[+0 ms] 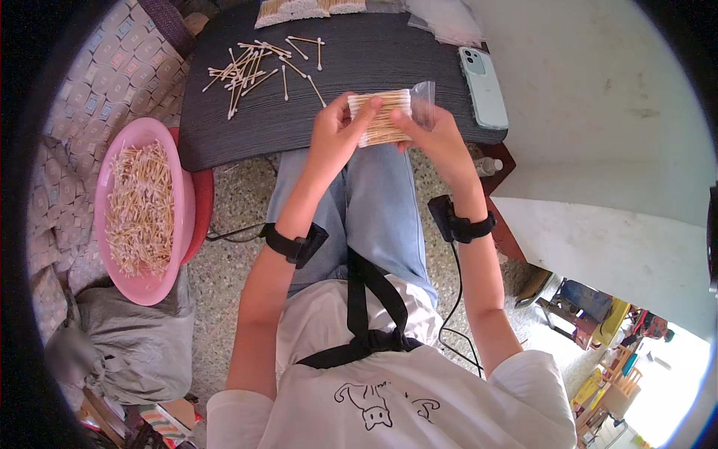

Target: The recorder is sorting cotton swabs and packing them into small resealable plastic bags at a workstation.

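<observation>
A clear plastic bag of cotton swabs (pixel 385 123) is held between my two hands over the near edge of the black table (pixel 262 142). The swabs lie side by side in a flat bundle, and the bag's loose end (pixel 424 93) sticks up at the right. My left hand (pixel 336 127) grips the bundle's left side, its thumb across the front. My right hand (pixel 434 138) closes on the right side with the thumb on the front; its other fingers are mostly hidden behind. Loose cotton swabs (pixel 247 71) lie scattered on the table to the left.
A pink basin (pixel 187 217) full of cotton swabs stands at the left on something red. Packed swab bundles (pixel 299 10) and clear plastic bags (pixel 449 21) lie at the table's far edge. A phone (pixel 485 90) rests at the right edge. Cables run from both wrist bands.
</observation>
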